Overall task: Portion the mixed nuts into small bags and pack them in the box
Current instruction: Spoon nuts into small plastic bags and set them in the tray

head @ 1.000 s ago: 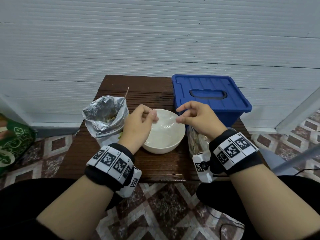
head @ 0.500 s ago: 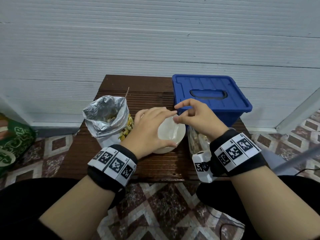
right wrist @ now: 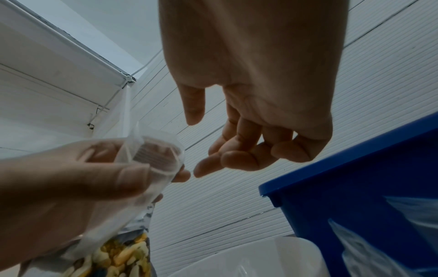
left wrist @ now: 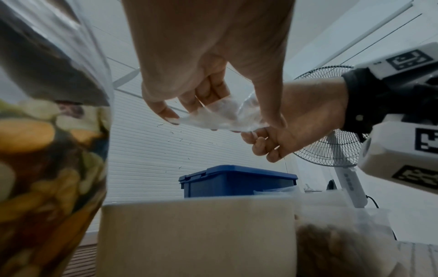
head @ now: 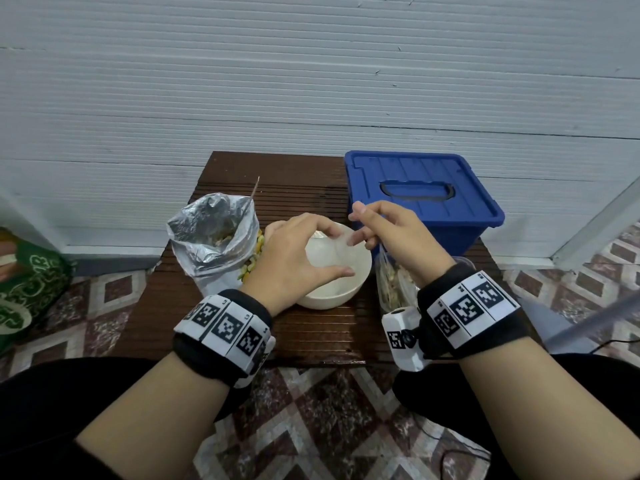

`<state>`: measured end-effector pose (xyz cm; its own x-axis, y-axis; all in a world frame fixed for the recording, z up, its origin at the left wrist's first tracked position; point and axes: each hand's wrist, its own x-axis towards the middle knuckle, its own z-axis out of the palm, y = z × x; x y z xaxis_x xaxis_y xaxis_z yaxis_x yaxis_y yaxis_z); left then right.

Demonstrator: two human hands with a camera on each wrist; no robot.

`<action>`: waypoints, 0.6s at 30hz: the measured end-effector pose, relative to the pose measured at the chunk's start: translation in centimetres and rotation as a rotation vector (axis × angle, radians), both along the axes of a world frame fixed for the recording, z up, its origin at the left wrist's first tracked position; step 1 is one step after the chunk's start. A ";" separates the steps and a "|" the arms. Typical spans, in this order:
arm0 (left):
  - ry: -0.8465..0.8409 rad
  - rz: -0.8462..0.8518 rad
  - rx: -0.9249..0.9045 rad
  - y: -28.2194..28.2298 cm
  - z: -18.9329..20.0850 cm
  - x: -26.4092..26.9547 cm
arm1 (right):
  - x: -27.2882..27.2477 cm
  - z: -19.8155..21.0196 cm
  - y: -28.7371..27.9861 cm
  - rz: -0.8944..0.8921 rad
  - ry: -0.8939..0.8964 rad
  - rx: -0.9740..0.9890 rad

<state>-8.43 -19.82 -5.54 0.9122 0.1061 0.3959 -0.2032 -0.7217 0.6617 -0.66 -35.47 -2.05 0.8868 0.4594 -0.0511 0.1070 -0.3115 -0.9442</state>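
My left hand holds a small clear bag above the white bowl, thumb and fingers round the bag's mouth. My right hand hovers just right of it with loosely bent fingers and its thumb apart, pinching nothing; its fingertips are at the bag's edge. An open foil bag of mixed nuts stands left of the bowl. The blue box sits at the back right with its lid on.
Clear bags with nuts in them stand right of the bowl, under my right wrist. The small dark wooden table backs onto a white wall. A green bag lies on the tiled floor at the left. A fan stands at the right.
Both hands pinched the small bag between them a second ago. My left hand has since moved right over the bowl and taken the bag's mouth alone; my right hand has released it.
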 end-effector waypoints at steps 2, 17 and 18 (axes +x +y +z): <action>-0.038 0.016 -0.063 0.1 0.5 -0.1 | 0.2 -0.3 0.1 -0.031 0.009 0.027; -0.114 0.458 -0.206 9.2 7.5 -2.7 | -0.5 0.7 9.9 0.085 -0.141 0.076; -0.075 0.479 -0.184 10.1 7.3 -2.8 | -0.6 0.7 10.7 0.070 -0.182 0.048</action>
<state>-11.28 -9.68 1.73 0.7138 0.5790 0.3941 0.0697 -0.6186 0.7826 -1.26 -24.80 -1.40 0.8452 0.5182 0.1311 0.2973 -0.2520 -0.9209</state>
